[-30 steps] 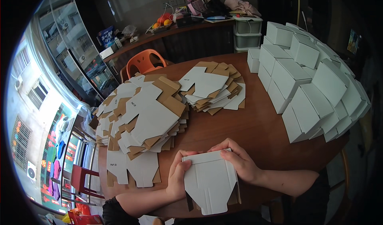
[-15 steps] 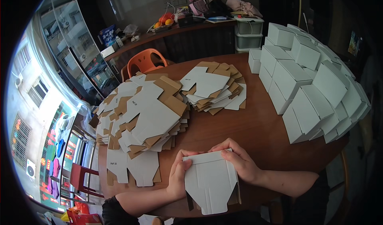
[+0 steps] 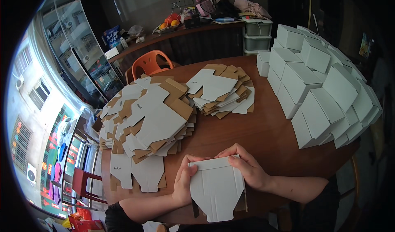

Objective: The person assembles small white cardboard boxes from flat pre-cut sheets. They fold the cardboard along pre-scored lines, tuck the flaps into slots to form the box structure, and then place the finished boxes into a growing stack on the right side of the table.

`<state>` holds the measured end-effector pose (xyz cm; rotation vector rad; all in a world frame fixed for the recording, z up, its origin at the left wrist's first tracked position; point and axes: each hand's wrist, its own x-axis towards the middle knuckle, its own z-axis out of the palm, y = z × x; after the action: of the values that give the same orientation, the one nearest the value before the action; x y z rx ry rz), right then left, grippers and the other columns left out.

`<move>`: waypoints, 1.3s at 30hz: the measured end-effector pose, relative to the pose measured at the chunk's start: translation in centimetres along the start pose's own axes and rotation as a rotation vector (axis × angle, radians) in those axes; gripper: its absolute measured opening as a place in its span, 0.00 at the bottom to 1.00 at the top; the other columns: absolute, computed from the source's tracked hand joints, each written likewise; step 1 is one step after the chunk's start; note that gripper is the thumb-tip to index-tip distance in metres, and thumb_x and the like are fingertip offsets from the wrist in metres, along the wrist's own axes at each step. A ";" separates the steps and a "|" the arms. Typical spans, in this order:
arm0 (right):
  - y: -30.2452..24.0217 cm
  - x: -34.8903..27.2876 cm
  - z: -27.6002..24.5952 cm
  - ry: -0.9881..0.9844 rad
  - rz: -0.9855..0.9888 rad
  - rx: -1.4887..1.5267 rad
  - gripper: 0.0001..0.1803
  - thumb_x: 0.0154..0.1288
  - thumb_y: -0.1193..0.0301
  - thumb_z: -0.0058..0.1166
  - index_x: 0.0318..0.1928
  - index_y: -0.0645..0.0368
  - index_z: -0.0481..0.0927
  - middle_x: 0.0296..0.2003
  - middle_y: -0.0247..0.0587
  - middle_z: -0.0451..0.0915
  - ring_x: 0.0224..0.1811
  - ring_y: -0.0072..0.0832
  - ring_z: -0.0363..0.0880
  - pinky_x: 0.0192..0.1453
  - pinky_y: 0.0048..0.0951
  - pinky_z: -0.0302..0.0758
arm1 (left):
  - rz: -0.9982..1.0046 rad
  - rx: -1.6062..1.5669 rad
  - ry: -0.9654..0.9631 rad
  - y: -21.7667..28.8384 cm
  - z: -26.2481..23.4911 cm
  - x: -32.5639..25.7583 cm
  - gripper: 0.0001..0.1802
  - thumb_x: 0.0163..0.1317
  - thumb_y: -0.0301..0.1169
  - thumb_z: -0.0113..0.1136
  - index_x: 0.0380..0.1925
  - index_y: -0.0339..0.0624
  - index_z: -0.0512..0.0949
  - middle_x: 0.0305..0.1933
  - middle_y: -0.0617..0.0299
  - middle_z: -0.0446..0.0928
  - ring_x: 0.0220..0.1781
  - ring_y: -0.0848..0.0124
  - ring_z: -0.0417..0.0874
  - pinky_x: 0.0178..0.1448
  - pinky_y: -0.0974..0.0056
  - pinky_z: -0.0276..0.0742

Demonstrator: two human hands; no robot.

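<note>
A partly folded white cardboard box [image 3: 217, 184] is held over the table's near edge. Its tapered flap points down toward me, and brown inner sides show at the lower left and right. My left hand [image 3: 184, 179] grips its upper left corner, the thumb on the white face. At the upper right corner my right hand [image 3: 248, 168] does the same, thumb pressed near the top fold. The fingers of both hands curl behind the top edge, where they are partly hidden. Left of my hands, a flat box blank [image 3: 150, 172] sticks out from under a large pile.
The large pile of flat box blanks [image 3: 158, 117] covers the table's left side, with a smaller pile [image 3: 214, 86] behind it. Folded white boxes [image 3: 302, 77] are stacked on the right. Beyond the brown table [image 3: 234, 129] stand an orange chair [image 3: 151, 63] and a cluttered sideboard [image 3: 197, 29].
</note>
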<state>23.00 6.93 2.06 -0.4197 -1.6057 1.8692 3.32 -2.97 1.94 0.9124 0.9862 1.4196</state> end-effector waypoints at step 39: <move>-0.3 -0.1 -0.1 -0.014 -0.037 -0.002 0.15 0.79 0.63 0.43 0.54 0.61 0.71 0.53 0.40 0.77 0.55 0.21 0.73 0.61 0.29 0.70 | 0.139 -0.022 -0.071 -0.9 -0.1 0.0 0.16 0.74 0.36 0.42 0.54 0.37 0.65 0.62 0.47 0.70 0.64 0.60 0.72 0.69 0.55 0.68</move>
<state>23.22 6.97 2.34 -0.3756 -1.6143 1.8467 3.54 -2.98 1.11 1.0247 0.8664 1.5012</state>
